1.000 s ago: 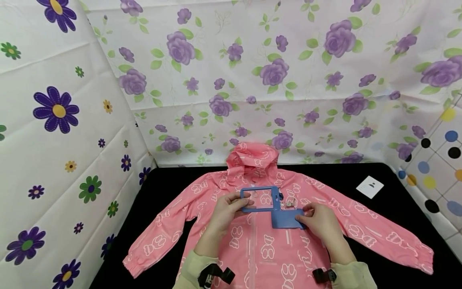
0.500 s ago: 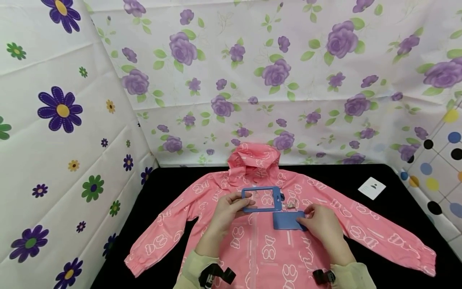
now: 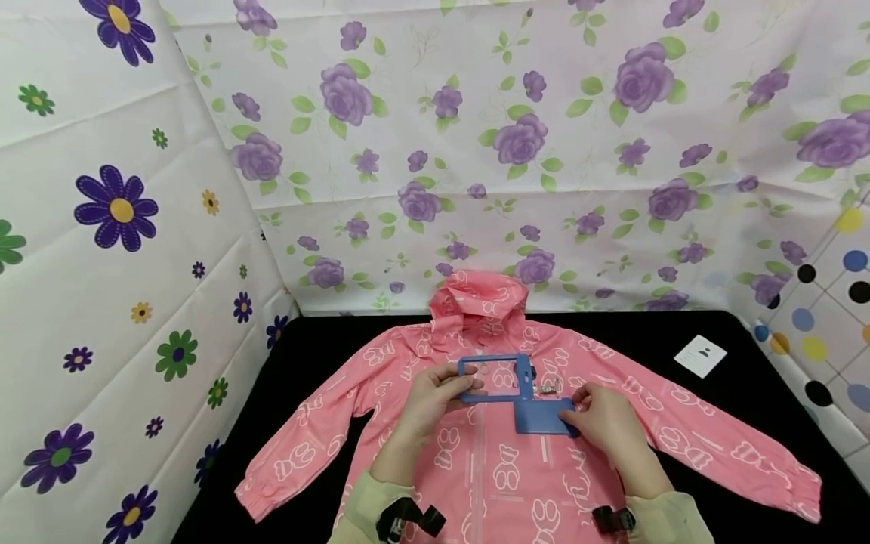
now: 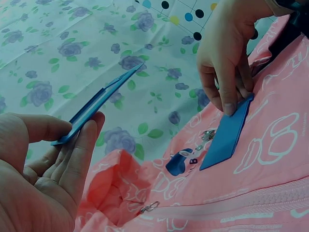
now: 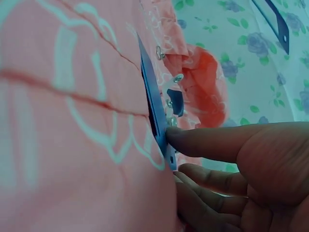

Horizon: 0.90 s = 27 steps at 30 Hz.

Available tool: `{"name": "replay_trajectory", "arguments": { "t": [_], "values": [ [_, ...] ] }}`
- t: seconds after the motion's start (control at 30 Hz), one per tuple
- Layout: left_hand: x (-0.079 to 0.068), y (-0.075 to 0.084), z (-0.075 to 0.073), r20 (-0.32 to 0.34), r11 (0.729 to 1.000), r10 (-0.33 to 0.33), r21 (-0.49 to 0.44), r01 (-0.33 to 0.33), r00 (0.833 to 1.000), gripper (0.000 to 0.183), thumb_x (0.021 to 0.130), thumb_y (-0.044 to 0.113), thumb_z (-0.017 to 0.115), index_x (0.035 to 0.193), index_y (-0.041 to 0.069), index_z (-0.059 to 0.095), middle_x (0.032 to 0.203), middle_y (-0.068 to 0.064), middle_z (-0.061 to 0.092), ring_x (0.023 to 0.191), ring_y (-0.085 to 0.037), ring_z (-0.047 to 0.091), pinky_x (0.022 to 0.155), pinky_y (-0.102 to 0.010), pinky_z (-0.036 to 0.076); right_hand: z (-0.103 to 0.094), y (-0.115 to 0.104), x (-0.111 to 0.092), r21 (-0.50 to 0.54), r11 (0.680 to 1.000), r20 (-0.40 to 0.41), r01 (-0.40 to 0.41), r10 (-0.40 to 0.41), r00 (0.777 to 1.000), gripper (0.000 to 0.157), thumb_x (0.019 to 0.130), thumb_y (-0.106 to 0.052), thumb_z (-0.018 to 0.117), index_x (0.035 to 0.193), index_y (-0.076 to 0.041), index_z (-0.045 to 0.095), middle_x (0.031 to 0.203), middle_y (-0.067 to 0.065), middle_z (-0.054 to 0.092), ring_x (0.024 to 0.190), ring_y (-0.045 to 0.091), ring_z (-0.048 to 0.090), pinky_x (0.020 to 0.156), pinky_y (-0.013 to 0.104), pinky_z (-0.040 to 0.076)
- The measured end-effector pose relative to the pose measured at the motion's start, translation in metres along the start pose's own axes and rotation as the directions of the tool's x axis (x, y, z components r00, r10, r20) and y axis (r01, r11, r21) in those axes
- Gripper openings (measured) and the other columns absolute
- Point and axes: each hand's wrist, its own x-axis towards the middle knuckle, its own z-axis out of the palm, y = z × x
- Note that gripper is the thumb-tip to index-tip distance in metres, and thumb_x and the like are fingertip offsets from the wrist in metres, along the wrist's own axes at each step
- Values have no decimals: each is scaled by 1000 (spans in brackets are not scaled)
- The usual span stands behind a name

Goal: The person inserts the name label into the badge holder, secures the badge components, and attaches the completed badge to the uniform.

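My left hand (image 3: 431, 393) pinches the left edge of a blue rectangular badge holder frame (image 3: 526, 390), open in the middle, with a slot at its right end. In the left wrist view the frame is seen nearly edge-on, raised in front of the flowered wall. To the right, my right hand (image 3: 608, 419) pinches the right end of a flat blue badge holder panel (image 3: 540, 418) between thumb and fingers. The panel lies close over a pink hooded jacket (image 3: 469, 461). Beside it on the jacket are a small metal clip (image 4: 207, 135) and a blue strap piece (image 4: 177, 163).
The jacket is spread over a black table (image 3: 306, 355), sleeves out to both sides. A white card (image 3: 700, 356) with a person icon lies at the back right. Flowered sheeting (image 3: 435, 98) walls the back and left; dotted sheeting (image 3: 832, 317) stands at the right.
The blue frame has tilted slightly in my left hand, and its lower edge now meets the panel's upper edge in the head view. The right hand keeps its hold on the panel.
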Motion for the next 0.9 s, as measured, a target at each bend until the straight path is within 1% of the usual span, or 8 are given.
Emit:
{"name": "replay_trajectory", "arguments": {
  "t": [0.2, 0.3, 0.4, 0.5, 0.57, 0.67, 0.77, 0.9],
  "values": [
    [0, -1, 2, 36, 1000, -18, 10, 17, 999, 36, 103, 11, 72, 130, -13, 67, 104, -15, 79, 99, -25, 79, 87, -35, 65, -12, -1, -1, -8, 1000, 26, 24, -24, 999, 46, 90, -34, 84, 116, 1, 69, 91, 8, 71, 77, 23, 64, 71, 47, 56],
    [0, -1, 4, 55, 999, -22, 29, 21, 998, 37, 103, 11, 72, 130, -13, 67, 104, -17, 79, 99, -26, 79, 86, -34, 65, -18, 3, -1, -18, 999, 40, 46, -45, 998, 42, 95, -36, 79, 116, -1, 70, 91, 6, 72, 77, 21, 65, 71, 46, 57],
    [1, -3, 6, 73, 999, -29, 42, 26, 997, 38, 102, 12, 72, 130, -13, 67, 104, -18, 79, 99, -26, 79, 85, -34, 65, -24, 10, 0, -4, 998, 68, 66, -66, 996, 37, 99, -37, 76, 115, -4, 72, 85, 1, 72, 72, 16, 65, 67, 42, 56],
    [1, -5, 8, 96, 998, -43, 54, 38, 994, 37, 102, 11, 71, 129, -14, 67, 104, -17, 79, 99, -24, 79, 86, -34, 65, -29, 20, 1, 35, 994, 96, 106, -109, 989, 33, 101, -36, 75, 116, -6, 74, 80, -4, 70, 68, 12, 64, 66, 37, 54],
    [2, -7, 9, 119, 997, -57, 64, 49, 991, 38, 103, 11, 70, 130, -15, 66, 104, -17, 79, 98, -23, 79, 86, -34, 65, -35, 28, 2, 58, 987, 101, 149, -154, 983, 30, 101, -33, 76, 115, -7, 75, 79, -6, 70, 70, 10, 64, 68, 35, 54],
    [3, -8, 9, 145, 995, -74, 75, 63, 987, 36, 103, 9, 70, 129, -15, 67, 105, -18, 79, 94, -21, 79, 86, -35, 65, -49, 36, 4, 96, 974, 85, 206, -214, 973, 19, 102, -28, 76, 111, -11, 77, 82, -6, 71, 74, 11, 64, 69, 33, 53],
    [2, -10, 10, 154, 995, -84, 72, 74, 985, 33, 103, 9, 70, 127, -12, 69, 105, -19, 79, 93, -20, 79, 86, -37, 65, -66, 48, 8, 73, 962, 40, 263, -266, 963, 13, 102, -25, 76, 109, -13, 78, 85, -6, 73, 76, 12, 66, 69, 33, 54],
    [-1, -13, 11, 166, 994, -106, 32, 102, 980, 32, 103, 9, 69, 127, -11, 69, 105, -18, 79, 94, -19, 78, 90, -39, 65, -90, 81, 23, -37, 954, 20, 297, -296, 955, 14, 103, -25, 75, 110, -14, 78, 92, -3, 74, 81, 14, 67, 71, 38, 55]
  ]
}}
